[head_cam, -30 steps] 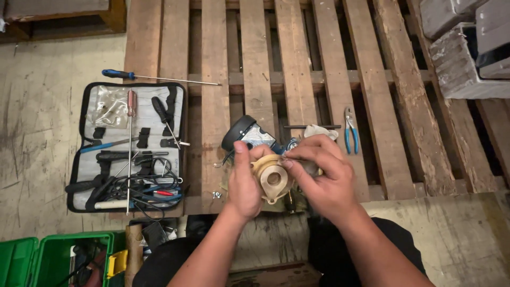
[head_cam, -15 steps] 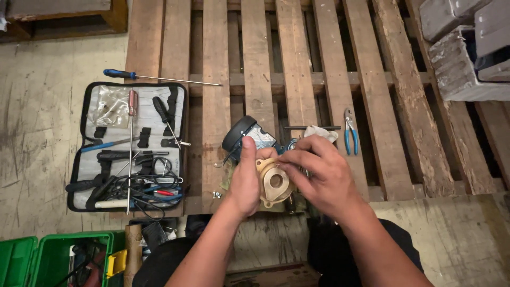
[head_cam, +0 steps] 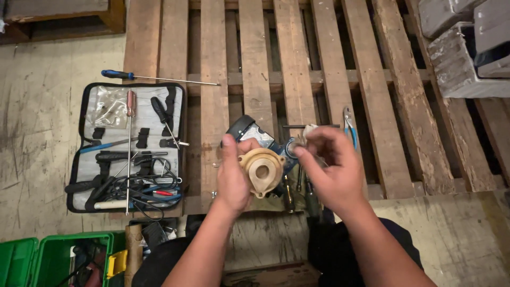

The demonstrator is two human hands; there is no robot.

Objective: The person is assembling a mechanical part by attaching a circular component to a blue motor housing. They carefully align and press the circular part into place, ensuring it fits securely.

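My left hand (head_cam: 232,178) grips a tan, round pump housing (head_cam: 261,171) with a central hole, held up over the wooden pallet (head_cam: 255,64). To its right, my right hand (head_cam: 332,167) pinches a small ring-like part (head_cam: 295,147) between thumb and fingers, just off the housing's right side. Behind both hands a dark motor body with a blue section (head_cam: 249,130) lies on the pallet. What exactly the small part is cannot be made out.
An open grey tool case (head_cam: 130,146) with screwdrivers and wires lies on the left. A blue-handled screwdriver (head_cam: 154,78) rests above it. Blue-handled pliers (head_cam: 349,125) lie right of my hands. Green bins (head_cam: 48,260) stand bottom left; grey blocks (head_cam: 462,48) top right.
My right hand has lifted off the tan housing and moved a little to the right, uncovering its face. My left hand still holds the housing in the same place.
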